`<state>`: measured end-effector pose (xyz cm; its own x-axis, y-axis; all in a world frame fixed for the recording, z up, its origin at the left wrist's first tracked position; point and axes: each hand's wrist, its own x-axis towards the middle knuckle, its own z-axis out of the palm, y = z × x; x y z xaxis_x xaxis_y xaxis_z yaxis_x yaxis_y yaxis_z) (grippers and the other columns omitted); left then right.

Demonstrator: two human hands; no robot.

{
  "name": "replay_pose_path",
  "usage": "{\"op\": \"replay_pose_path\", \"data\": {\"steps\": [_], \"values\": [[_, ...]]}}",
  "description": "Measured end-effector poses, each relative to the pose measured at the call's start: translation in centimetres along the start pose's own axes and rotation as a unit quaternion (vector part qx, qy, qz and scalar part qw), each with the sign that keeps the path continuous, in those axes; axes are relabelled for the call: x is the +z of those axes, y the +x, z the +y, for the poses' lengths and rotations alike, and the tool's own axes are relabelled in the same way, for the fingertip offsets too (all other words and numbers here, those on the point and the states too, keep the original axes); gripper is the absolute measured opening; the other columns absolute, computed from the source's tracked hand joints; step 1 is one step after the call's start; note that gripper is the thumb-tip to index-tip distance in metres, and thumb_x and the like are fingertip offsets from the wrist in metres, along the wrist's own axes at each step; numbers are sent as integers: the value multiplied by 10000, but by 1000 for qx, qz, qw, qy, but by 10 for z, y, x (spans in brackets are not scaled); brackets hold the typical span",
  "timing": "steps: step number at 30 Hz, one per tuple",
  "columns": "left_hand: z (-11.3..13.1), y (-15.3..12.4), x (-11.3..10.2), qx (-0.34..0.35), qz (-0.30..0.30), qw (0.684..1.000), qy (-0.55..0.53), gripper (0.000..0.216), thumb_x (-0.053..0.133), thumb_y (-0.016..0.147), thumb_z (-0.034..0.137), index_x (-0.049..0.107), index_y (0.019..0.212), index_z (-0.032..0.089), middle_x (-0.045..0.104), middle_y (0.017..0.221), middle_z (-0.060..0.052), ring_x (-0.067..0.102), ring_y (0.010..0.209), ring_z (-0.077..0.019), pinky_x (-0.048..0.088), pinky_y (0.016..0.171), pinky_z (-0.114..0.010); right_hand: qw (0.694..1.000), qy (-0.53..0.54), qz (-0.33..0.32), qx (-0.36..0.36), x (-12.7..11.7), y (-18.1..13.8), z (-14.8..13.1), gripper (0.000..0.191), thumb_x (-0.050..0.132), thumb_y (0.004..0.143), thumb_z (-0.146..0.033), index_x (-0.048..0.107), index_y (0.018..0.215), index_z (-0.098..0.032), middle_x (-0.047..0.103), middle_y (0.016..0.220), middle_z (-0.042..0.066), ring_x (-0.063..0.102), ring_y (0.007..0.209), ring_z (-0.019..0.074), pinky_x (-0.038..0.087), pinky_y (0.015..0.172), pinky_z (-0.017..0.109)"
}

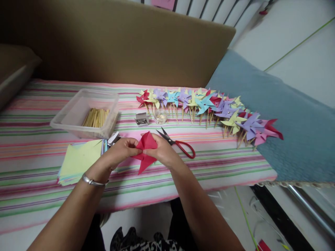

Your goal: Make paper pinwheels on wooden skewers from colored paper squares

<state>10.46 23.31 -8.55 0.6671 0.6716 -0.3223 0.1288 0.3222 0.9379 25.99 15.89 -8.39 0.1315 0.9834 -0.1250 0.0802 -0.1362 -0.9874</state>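
Both hands hold a piece of red paper point(145, 150) folded into pinwheel points, just above the striped cloth. My left hand point(120, 150) pinches its left side, and a silver bracelet circles that wrist. My right hand point(163, 150) grips its right side with the fingers closed on the folds. Red-handled scissors point(180, 144) lie just behind my right hand. A stack of coloured paper squares point(78, 160), pale green on top, lies left of my left hand.
A clear plastic tub point(78, 111) holding wooden sticks stands at the back left. A small box of pins point(141, 119) and a small clear dish point(160, 118) sit mid-table. Several finished paper pinwheels point(209, 108) lie in a row toward the right, partly on a blue cushion point(288, 122).
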Motion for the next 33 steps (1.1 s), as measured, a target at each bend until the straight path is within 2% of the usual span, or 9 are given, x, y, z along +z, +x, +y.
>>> {"op": "replay_pose_path", "data": {"steps": [5,9,12,20,26,28,30,33], "values": [[9,-6,2,28,83,993,-76,350,769,641,302,664,955,188,693,850,-35,652,746,-180,494,718,-312,991,98,92,6,0,7,4,308,703,605,-198,611,898,-203,652,740,-27,580,646,158,467,610,273],[6,-5,16,16,56,988,-142,312,785,630,295,684,892,162,701,853,-40,638,769,-160,469,702,-265,978,145,151,-15,4,12,9,300,719,603,-221,610,881,-201,662,751,-15,596,663,173,485,631,292],[-2,1,26,14,70,980,-185,273,813,584,260,716,812,147,716,760,-35,626,708,-132,456,694,-232,974,130,181,-36,8,13,14,301,729,610,-230,619,889,-206,662,770,-13,599,692,178,493,656,297],[-6,7,29,9,154,964,-215,268,848,453,238,703,647,121,705,617,-42,597,566,-118,447,602,-221,976,133,165,-44,14,13,17,420,738,619,-229,619,1022,-205,680,896,13,634,829,204,502,740,311],[-2,7,22,13,176,963,-203,230,822,442,216,679,596,123,674,571,-25,560,503,-107,419,535,-216,982,131,132,-34,16,12,16,395,676,673,-233,589,1056,-199,674,857,11,640,779,189,516,714,313],[0,6,15,22,184,961,-204,217,812,445,207,668,583,123,659,555,-17,550,492,-106,419,531,-220,984,107,134,-40,16,10,15,411,630,713,-225,561,1117,-196,658,788,-1,632,708,173,518,668,305],[2,6,7,32,197,958,-206,221,805,451,200,664,600,120,653,560,-14,551,502,-107,427,541,-220,982,36,174,-71,16,6,13,415,590,760,-218,542,1171,-199,643,765,-2,624,692,165,520,669,307],[6,3,-6,46,216,954,-204,240,800,459,200,655,633,119,647,577,-10,544,510,-103,421,524,-210,942,-135,236,-196,15,0,8,350,555,812,-186,579,1159,-224,655,904,40,621,867,185,502,835,358]]}}
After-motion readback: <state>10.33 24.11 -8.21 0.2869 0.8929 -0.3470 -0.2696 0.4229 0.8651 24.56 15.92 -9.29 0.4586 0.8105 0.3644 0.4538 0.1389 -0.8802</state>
